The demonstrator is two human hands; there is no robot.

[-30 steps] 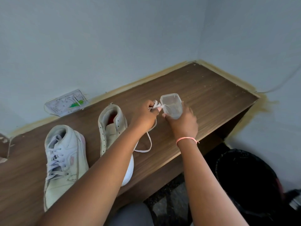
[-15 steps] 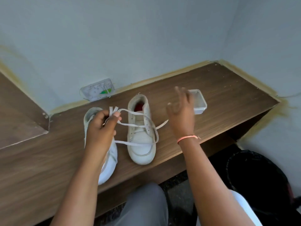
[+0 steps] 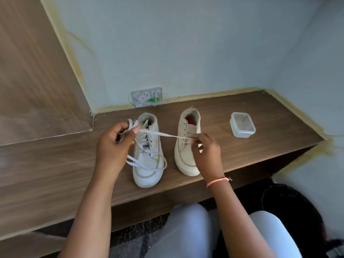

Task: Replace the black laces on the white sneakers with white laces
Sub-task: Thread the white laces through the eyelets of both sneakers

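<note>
Stretching a white lace between both hands, the person is now working over the two sneakers instead of at the container. The left hand is gripping a bunched coil of the lace with curled fingers, just above the left sneaker, while slack is looping down across that shoe's toe. The right hand is pinching the other end between thumb and forefinger, right over the eyelets of the right sneaker.

A second ago the right hand was holding the clear plastic container while the left was drawing the lace out of it; that container is now sitting empty on the counter, toward the right edge and apart from the shoes. Both sneakers are standing side by side near the front edge, toes pointing at the person.

The left sneaker is already wearing white laces. The right one is showing bare eyelets, so the black lace looks removed and threading is probably about to begin. No black lace is showing anywhere.
</note>
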